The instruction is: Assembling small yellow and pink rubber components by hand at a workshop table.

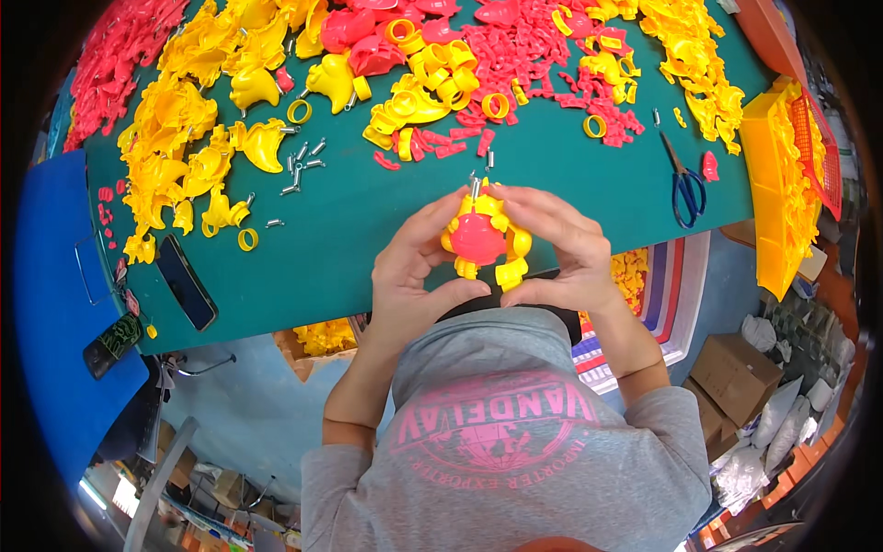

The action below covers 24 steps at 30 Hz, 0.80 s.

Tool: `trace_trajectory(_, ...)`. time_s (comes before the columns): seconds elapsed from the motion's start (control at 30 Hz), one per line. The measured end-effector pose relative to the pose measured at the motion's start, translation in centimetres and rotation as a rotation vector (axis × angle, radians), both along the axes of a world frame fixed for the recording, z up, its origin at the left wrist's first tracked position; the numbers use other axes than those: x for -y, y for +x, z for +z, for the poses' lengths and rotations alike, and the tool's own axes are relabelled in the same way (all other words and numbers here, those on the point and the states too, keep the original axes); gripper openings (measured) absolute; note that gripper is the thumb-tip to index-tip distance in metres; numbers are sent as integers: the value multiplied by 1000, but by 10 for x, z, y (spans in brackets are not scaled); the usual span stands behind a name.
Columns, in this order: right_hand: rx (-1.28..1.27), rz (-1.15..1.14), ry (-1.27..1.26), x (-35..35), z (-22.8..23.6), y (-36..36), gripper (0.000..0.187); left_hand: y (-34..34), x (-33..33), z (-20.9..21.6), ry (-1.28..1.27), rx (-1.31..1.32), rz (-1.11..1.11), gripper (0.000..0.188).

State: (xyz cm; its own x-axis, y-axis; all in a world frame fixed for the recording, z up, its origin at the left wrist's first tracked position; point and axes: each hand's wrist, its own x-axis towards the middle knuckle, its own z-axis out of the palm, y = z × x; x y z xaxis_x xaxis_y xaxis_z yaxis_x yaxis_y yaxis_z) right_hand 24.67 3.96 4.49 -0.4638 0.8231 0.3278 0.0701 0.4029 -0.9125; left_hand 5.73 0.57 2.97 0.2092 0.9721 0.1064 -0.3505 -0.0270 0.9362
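- the left hand point(405, 267) and right hand point(575, 253) come first, just past the grey shirt point(497, 478). the grip of each is clamped on the same toy body point(478, 241), one at each side.
- the toy body is by the near edge of the green worktop point(349, 212). it has a round red front with yellow bits around it. a shiny spring point(475, 187) pokes up at its top, near the fingertips.
- the step now looks like fitting the toy body together, or checking that its bits sit right. i cannot tell which bit is being pushed, because the fingers hide some of it.
- i think the next move calls for a steady hold from both hands and a soft touch near the spring, which could pop loose.
- a bit past the hands, a dark phone point(184, 283) and a yellow ring point(248, 239) lie to the left. scissors point(688, 195) with blue handles lie to the right.
- farther up are loose springs point(306, 166), and a curved yellow piece point(260, 144) is just beside them.
- farthest off are big heaps of yellow pieces point(189, 115) and small red pieces point(524, 69).
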Motion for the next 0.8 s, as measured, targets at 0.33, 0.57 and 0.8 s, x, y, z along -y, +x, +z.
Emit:
trace_trajectory(0.33, -169, -3, -126, 0, -10, -6, 58, 7, -1, 6, -131, 106, 34, 75)
trace_trajectory(0.57, -236, 34, -184, -2, -16, -1, 41, 7, 0, 10, -249, 138, 4, 74)
trace_trajectory(0.8, -390, 42, -245, 0, -20, -11, 55, 11, 2, 20, -230, 20, 51, 78)
